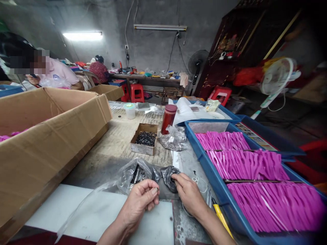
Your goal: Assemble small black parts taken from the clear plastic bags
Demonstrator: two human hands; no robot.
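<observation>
My left hand is closed in a pinch above the white sheet, thumb against the bent index finger. Whatever lies between those fingertips is too small to name. My right hand reaches to the mouth of a small black plastic bag, its fingers bent together and the tips partly hidden in the dark opening. Just behind my left hand lies a clear plastic bag with small black pieces inside. The white sheet lies flat under my left hand.
Left stands a large cardboard box. Ahead are a small carton of black pieces, a bag of small metal parts and a dark red canister. A blue crate of pink strips and a yellow-handled tool are right. Two people sit beyond.
</observation>
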